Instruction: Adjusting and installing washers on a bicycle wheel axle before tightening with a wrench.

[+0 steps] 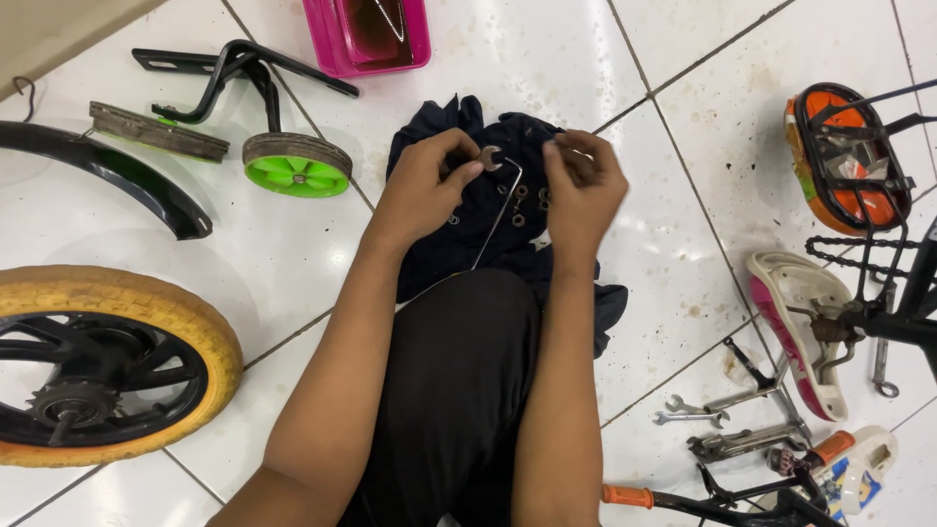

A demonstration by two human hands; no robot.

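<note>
Head view. Left hand (422, 187) pinched on a small rusty washer (490, 156), held above a dark cloth (488, 220) spread on the white tiled floor (664, 244). Right hand (584, 185) curled closed just beside it, fingertips bunched; contents not discernible. Thin bent metal rod (503, 210) running down from the washer across the cloth. Several small rusty rings (519, 205) lying on the cloth between the hands. Pink rectangular tray (322, 39) at the far edge of the floor, no readable label. Green-hubbed training wheels on a black bracket (293, 161) far left, next to a black mudguard (117, 171). Yellow-tyred wheel with black spokes (107, 366) near left. Orange seat part under a black wire rack (844, 156) far right; white and pink saddle (795, 327) below it. Spanners (688, 412) near right, beside an orange-gripped handlebar (634, 496).
</note>
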